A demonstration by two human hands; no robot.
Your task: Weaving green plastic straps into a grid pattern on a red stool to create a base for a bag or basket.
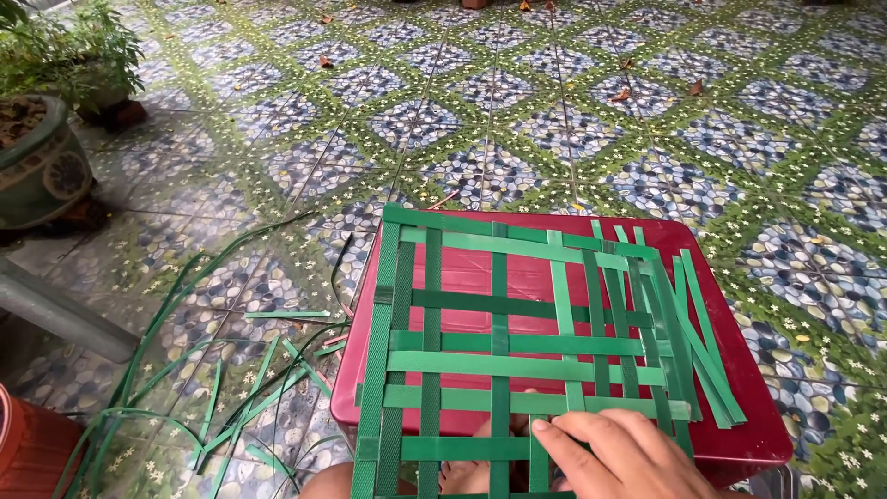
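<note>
A: Where did the woven green strap mat (517,351) lie?
B: Flat on the red table (739,434), strands running twelve-to-six and nine-to-three.
A: And the hand?
B: Right hand (624,453) at five o'clock, fingers loosely spread, pressing one strand, gripping nothing. Left unseen.

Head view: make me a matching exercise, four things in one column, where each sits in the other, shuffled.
Things:
1. woven green strap mat
2. right hand
3. loose green strips
4. potted plant

Places:
A. scattered on the tiled floor, left of the red table
B. far left, at the frame's edge
C. spread over the red table
D. resting on the mat's near edge

Pairs: 1-C, 2-D, 3-A, 4-B
</note>
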